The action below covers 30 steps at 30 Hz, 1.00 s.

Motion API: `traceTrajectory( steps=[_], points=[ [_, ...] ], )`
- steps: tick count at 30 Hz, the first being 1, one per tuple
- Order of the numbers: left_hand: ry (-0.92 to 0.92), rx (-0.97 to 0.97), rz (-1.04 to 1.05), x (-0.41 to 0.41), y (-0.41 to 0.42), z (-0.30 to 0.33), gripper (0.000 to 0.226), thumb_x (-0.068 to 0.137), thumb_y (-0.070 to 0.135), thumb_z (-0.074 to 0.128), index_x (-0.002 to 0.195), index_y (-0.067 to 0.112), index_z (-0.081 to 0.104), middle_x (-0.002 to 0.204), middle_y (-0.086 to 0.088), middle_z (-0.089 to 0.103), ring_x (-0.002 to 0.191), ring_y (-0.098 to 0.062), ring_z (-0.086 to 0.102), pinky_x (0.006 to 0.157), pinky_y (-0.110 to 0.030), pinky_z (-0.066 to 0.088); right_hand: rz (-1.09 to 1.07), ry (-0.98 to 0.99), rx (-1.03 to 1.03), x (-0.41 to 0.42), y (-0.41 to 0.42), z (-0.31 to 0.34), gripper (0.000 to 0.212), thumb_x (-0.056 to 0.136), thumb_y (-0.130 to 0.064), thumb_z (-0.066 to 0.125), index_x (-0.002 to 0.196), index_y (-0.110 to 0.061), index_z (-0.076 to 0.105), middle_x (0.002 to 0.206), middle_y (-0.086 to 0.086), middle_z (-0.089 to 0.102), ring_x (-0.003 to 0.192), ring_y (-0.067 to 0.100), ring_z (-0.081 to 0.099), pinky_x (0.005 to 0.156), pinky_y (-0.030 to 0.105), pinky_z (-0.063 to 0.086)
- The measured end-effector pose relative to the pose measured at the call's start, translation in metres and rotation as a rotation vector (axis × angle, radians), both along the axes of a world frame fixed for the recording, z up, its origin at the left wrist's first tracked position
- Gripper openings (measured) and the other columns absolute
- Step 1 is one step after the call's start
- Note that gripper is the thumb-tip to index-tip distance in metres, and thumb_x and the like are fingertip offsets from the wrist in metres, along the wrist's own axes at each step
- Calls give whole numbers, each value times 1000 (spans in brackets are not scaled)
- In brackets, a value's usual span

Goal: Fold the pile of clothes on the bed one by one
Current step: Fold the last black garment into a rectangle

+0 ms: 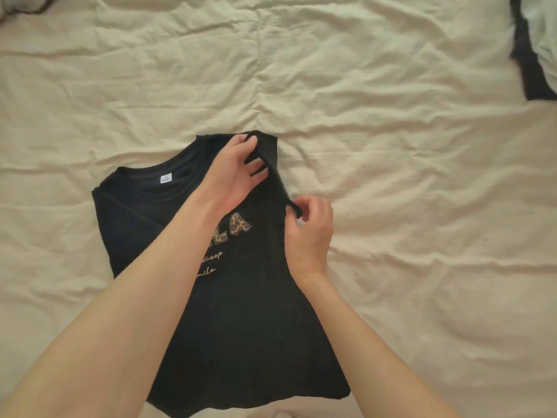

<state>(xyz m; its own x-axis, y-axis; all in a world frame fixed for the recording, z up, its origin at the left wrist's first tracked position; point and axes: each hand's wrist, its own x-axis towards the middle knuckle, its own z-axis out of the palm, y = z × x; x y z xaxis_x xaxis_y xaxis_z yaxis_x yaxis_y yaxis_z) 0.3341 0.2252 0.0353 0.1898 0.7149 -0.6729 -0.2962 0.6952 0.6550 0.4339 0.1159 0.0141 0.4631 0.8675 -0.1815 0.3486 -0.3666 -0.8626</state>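
Observation:
A black T-shirt point(241, 312) with leopard-print letters and cursive writing lies front-up on the cream bedsheet point(391, 176), neckline with a white label toward the upper left. Its left sleeve is folded in over the body. My left hand point(238, 170) pinches the top of the right sleeve near the shoulder, fingers curled round the fabric. My right hand point(310, 230) pinches the lower end of that same sleeve edge. The sleeve is lifted into a ridge between both hands.
A dark garment with a pale piece point(533, 49) lies at the far right top of the bed. Another dark bit of cloth point(27, 6) shows at the top left corner. Wrinkled sheet surrounds the shirt.

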Motion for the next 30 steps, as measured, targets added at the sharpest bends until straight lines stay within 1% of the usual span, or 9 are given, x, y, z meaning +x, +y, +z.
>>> traceTrajectory(
  steps=[5,8,11,14,17,21,24,26,30],
  points=[
    [10,-43,236,-48,-47,-9,10,98,17,44,99,15,54,102,-4,62,94,-19,62,80,-32,54,428,-446,248,-11,-15,-9,24,74,6,53,85,-6,70,82,8,60,86,20,46,75,31,33],
    [249,-153,228,-70,-71,-19,27,98,5,40,123,9,51,115,-10,61,99,-23,64,81,-35,55,721,-636,191,-11,-32,-20,28,64,6,70,85,-11,74,90,4,68,97,26,62,87,40,44],
    [594,-204,95,-76,-72,-23,33,95,6,45,127,13,49,118,-10,59,95,-21,64,83,-34,54,843,-675,117,-4,-43,-22,24,69,-7,77,93,-11,73,102,5,69,112,27,61,97,52,44],
    [1044,74,-171,-71,-53,-24,42,90,27,54,130,19,47,126,-3,50,114,-20,52,96,-37,43,833,-671,128,-2,-46,-20,27,79,-14,70,106,-9,69,114,8,66,121,27,55,103,54,39],
    [1266,297,-463,-55,-24,-27,47,89,49,50,127,21,51,128,-3,50,123,-24,41,100,-44,31,864,-714,93,-1,-41,-21,38,88,-20,58,123,-7,61,132,12,57,131,28,46,108,54,33],
    [1032,249,-508,-41,13,-36,36,89,48,52,68,19,47,70,5,46,77,-15,46,76,-35,35,1021,-800,-73,3,-40,-28,49,93,-32,53,136,-8,50,145,11,43,139,27,34,112,55,26],
    [776,209,-375,-34,27,-45,14,91,25,58,96,14,66,84,4,57,82,-7,52,75,-22,41,1110,-791,-174,11,-40,-32,53,96,-37,48,142,-10,42,151,8,35,142,25,25,114,55,19],
    [771,245,-329,-30,31,-51,29,91,17,58,119,16,63,100,5,59,97,-5,53,81,-12,39,1131,-775,-202,14,-39,-33,54,98,-38,43,145,-12,36,154,6,28,144,24,17,116,54,11],
    [956,401,-343,-31,31,-56,25,92,12,55,115,16,64,95,2,59,87,-6,52,73,-9,37,1068,-772,-126,3,-31,-27,50,95,-35,45,139,-11,46,149,11,38,141,26,27,113,56,19]
  ],
)
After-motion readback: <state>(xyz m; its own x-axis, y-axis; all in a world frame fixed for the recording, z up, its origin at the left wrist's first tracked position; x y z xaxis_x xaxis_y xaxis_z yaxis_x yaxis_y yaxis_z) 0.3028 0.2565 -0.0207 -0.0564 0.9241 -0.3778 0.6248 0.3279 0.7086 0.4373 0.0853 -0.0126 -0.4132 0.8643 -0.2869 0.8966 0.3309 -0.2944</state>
